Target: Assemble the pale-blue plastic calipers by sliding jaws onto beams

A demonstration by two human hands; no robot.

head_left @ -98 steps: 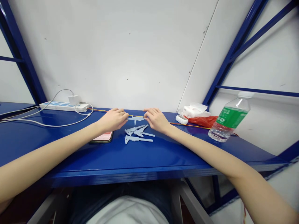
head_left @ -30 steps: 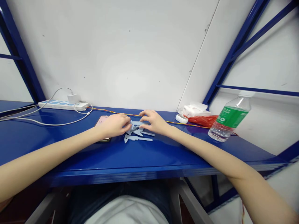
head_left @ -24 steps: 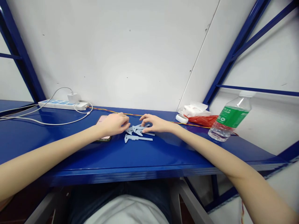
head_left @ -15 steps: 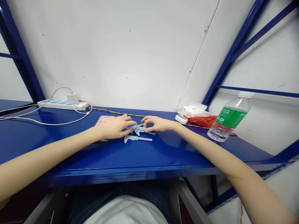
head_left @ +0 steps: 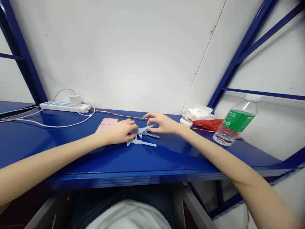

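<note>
Right, starting far left: a white power strip (head_left: 62, 107) lies toward the back of the worktop (head_left: 152, 162), a charger (head_left: 75, 100) plugged in and its white cable (head_left: 59, 126) looping out in front. Next along, a phone (head_left: 105, 124) shows timer digits, partly covered by the left hand (head_left: 126, 131). And that hand is closed, fingers and thumb pinching the head end of a pale caliper (head_left: 144, 129), which slants up to the right above the others. Below it, one caliper (head_left: 152, 135) is partly hidden, and a front caliper (head_left: 143, 143) lies nearest the person. Over to the right hand (head_left: 159, 123): thumb and fingers curve narrowly around the slanted beam's tail, though whether they grip it, I can't tell. Farther right come a white rounded device (head_left: 186, 122), a tissue pack (head_left: 199, 112), a red plastic bag (head_left: 207, 124), and a tilted-looking, green-labelled bottle (head_left: 238, 119).
</note>
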